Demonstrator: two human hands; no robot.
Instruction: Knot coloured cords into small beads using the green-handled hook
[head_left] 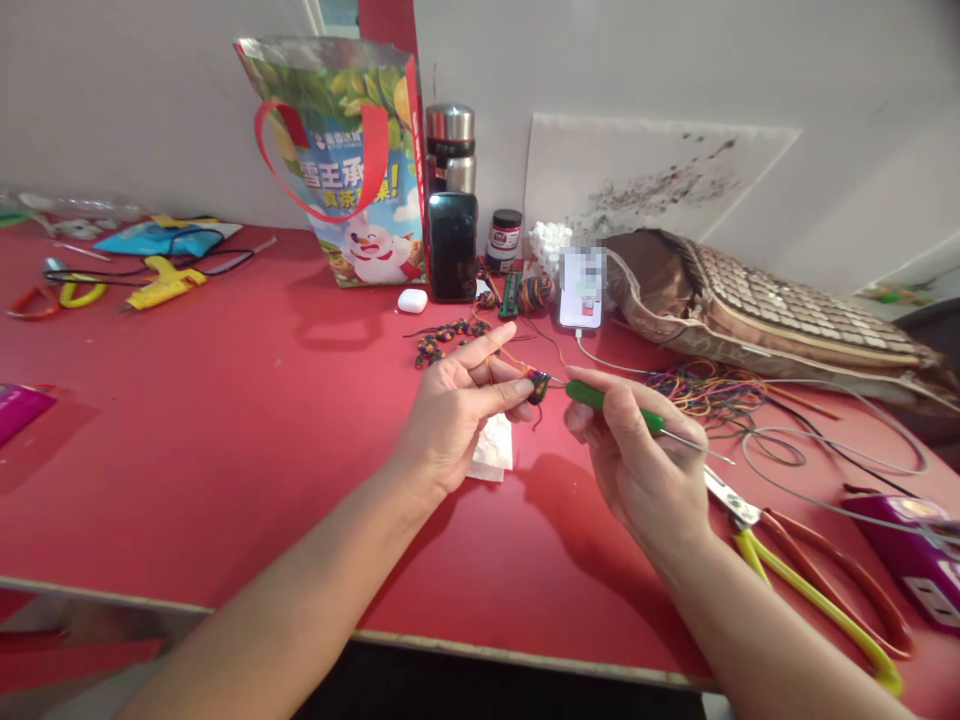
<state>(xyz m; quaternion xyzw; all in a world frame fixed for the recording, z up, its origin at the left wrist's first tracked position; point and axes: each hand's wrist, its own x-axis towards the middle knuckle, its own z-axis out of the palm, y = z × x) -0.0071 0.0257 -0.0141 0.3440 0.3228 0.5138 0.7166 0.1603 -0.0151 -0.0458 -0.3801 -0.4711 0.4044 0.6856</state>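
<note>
My left hand [472,400] pinches a small dark multicoloured crochet piece [538,387] between thumb and fingers, its index finger stretched out with orange yarn [508,352] running by it. In my right hand [637,450] is a crochet hook with a green handle [615,404]; its thin tip meets the right side of the piece. Whether the tip is inside a stitch I cannot tell. Beyond my left hand lie several finished-looking crocheted bits [431,347] in the same colours. A yarn ball [536,293] rests farther back. Under my left hand is a white paper packet [493,448], partly covered.
Large scissors [817,580] lie beside my right forearm, near a purple power strip [911,550]. Loose yarn [705,390] and a cable spread at the right, before a brown bag [780,300]. A phone [454,245], gift bag [352,170] and glue gun [165,283] are farther back.
</note>
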